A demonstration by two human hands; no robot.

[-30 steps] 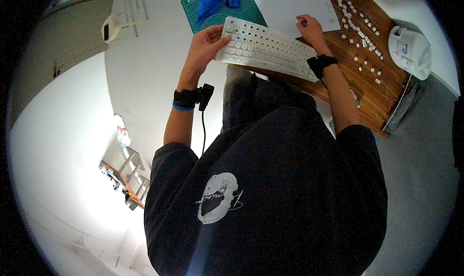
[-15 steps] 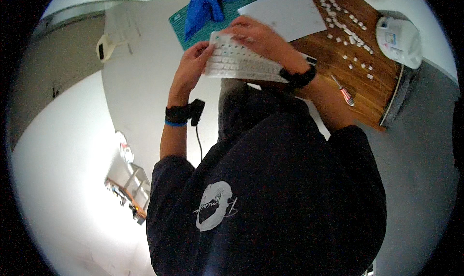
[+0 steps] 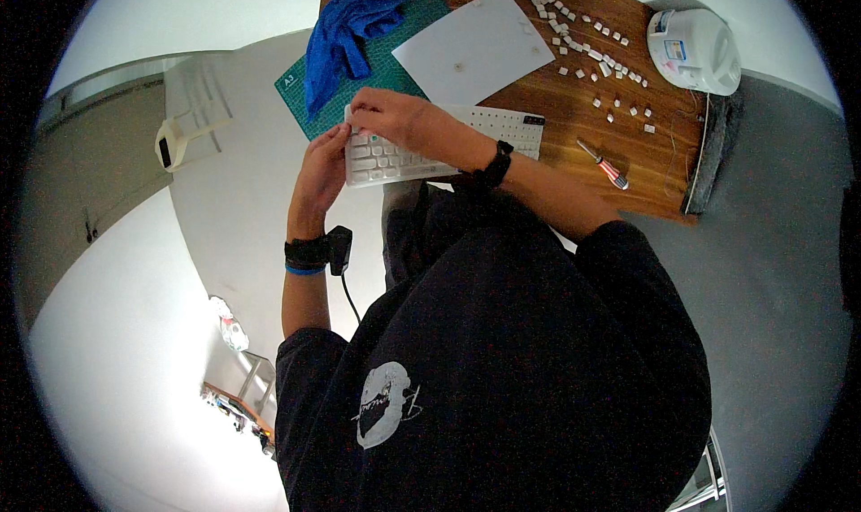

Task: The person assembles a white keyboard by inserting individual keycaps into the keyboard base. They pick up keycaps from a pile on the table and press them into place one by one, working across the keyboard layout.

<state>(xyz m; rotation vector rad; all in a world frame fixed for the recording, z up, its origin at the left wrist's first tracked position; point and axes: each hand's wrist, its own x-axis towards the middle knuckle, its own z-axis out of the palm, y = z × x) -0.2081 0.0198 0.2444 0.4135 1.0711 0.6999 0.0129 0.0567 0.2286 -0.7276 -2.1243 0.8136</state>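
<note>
A white keyboard lies at the near edge of the wooden table, keycaps on its near left rows and bare switches across its far and right part. My left hand grips the keyboard's left edge between thumb and fingers. My right hand is over the keyboard's far left corner, close to the left fingertips. Its fingers are bent down and drawn together at the keys; what they pinch, if anything, is hidden. Many loose white keycaps are scattered on the table to the far right.
A screwdriver with a striped handle lies right of the keyboard. Beyond the keyboard are a white sheet, a green cutting mat and a crumpled blue cloth. A rounded white appliance stands at the far right, near the table's edge.
The whole view has shifted, so table and keyboard appear further left. My right hand has moved left over the keys to the far left corner, its fingers more drawn together. The left hand still holds the edge.
</note>
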